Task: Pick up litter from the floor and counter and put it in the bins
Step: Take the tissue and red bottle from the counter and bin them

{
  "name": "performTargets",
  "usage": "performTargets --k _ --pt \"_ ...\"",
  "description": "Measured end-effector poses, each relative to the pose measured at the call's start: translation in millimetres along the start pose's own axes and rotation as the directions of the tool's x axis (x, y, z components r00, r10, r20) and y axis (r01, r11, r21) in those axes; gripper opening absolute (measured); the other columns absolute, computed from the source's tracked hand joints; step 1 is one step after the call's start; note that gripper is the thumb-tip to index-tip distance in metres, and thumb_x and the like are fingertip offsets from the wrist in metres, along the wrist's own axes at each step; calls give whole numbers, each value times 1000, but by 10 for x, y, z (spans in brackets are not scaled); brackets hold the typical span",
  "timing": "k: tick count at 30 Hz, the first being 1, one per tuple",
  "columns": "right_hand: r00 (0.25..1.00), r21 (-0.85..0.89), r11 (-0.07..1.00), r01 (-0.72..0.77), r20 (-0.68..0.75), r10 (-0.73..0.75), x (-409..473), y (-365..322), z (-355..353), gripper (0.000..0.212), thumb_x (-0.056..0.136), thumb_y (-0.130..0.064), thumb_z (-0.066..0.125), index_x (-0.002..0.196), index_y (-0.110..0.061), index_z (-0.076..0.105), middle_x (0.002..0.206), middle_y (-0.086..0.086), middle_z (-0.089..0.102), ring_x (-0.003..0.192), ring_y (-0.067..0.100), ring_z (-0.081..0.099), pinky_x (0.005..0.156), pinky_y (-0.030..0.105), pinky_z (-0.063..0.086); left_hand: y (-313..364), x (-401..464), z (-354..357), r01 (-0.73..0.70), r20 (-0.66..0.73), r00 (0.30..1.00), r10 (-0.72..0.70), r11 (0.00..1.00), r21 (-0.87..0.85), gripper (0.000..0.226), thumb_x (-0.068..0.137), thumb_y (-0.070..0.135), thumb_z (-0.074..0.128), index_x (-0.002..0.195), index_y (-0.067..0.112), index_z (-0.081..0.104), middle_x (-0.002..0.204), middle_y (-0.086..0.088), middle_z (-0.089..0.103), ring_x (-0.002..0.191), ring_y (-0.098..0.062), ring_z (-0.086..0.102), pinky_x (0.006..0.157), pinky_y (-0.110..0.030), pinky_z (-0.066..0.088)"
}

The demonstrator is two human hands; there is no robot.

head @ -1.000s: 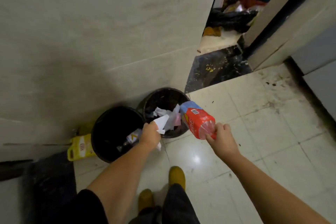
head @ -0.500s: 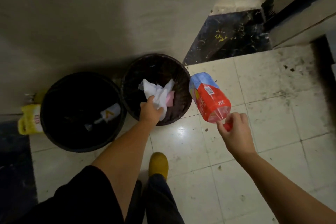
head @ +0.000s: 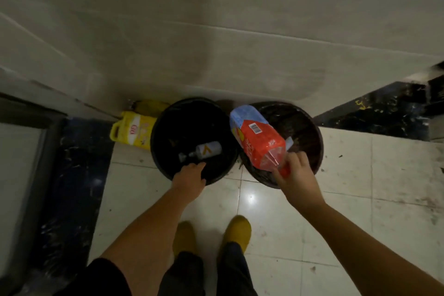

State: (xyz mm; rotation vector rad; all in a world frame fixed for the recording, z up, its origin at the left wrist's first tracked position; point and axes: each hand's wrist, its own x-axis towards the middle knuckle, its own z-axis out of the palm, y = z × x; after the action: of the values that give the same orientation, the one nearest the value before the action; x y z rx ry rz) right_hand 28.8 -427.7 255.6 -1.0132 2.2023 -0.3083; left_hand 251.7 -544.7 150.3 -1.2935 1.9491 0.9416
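Two round bins stand against the wall. The black left bin (head: pixel 154 149) has a small white-labelled bottle (head: pixel 207 150) lying inside. My left hand (head: pixel 189 178) hangs over its near rim, fingers spread downward, nothing visible in it. My right hand (head: pixel 298 175) grips the red cap end of a large clear plastic bottle (head: pixel 259 144) with a red and blue label. The bottle is tilted base-up over the left edge of the brown right bin (head: pixel 320 149). A bit of white paper (head: pixel 289 142) shows in that bin behind the bottle.
A yellow handled bag (head: pixel 134 131) leans on the wall left of the black bin. My yellow shoes (head: pixel 236 230) stand on pale floor tiles. A dark marble strip (head: pixel 72 175) runs along the left, and a dark threshold (head: pixel 384 113) lies at the right.
My left hand held white paper over the brown bin; now it is over the black bin without it. The big bottle has moved over the brown bin. The view has shifted left.
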Motion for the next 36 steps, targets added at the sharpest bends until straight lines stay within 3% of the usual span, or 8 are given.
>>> performTargets --k 2,6,10,15,19,26,33,36 --pt "994 -80 993 92 68 -87 179 -237 259 35 89 -29 60 114 -6 53 116 12 50 99 28 55 84 37 50 -234 77 88 6 3 1000 -6 997 80 56 99 32 41 151 23 23 152 -7 38 141 -28 33 117 -49 29" --pt "970 -211 954 211 169 -177 679 -468 964 32 91 -28 56 111 -3 53 117 9 51 99 27 52 83 32 39 -511 247 429 -3 47 999 -5 985 172 49 98 32 34 147 25 31 152 -3 38 145 -25 24 120 -56 10" --pt "973 -315 937 147 219 -79 990 -537 1638 39 92 -23 55 123 -1 48 125 19 44 104 37 54 93 40 44 -650 307 669 -20 -78 996 33 985 169 45 96 18 38 141 24 41 145 -4 43 144 -24 25 120 -60 2" --pt "975 -341 932 119 219 -45 1187 -491 2174 42 93 -21 54 129 -2 44 129 23 38 100 48 57 90 45 49 -782 342 825 -56 -252 963 95 986 160 43 92 13 45 133 23 50 134 -4 52 138 -24 33 117 -63 -2" --pt "974 -480 869 117 228 -5 1251 -470 2340 42 95 -24 50 131 -3 45 126 22 43 99 47 60 84 46 50 -804 330 861 -69 -275 955 106 987 142 44 92 12 46 134 22 48 136 -5 51 140 -24 31 117 -63 -2" --pt "975 -513 845 150 220 -40 1051 -742 1597 32 96 -24 45 121 -4 52 124 20 51 111 41 56 89 45 47 -734 -42 325 -49 -157 985 64 994 97 49 99 22 39 146 20 30 155 -10 26 147 -27 18 120 -54 12" --pt "989 -393 916 84 147 -28 299 -1426 22 31 94 -29 43 114 -8 54 122 17 49 110 41 54 92 50 47 -334 -1220 -1144 -43 -234 968 95 975 220 50 98 32 41 146 20 30 150 -9 36 143 -27 28 119 -50 16" --pt "983 -390 907 160 146 -111 -233 -1769 -664 33 96 -27 45 119 -4 55 122 17 50 108 40 55 89 46 49 7 -1895 -1730 -54 -273 953 128 963 264 52 98 33 42 147 20 29 148 -10 38 140 -29 32 117 -50 18"
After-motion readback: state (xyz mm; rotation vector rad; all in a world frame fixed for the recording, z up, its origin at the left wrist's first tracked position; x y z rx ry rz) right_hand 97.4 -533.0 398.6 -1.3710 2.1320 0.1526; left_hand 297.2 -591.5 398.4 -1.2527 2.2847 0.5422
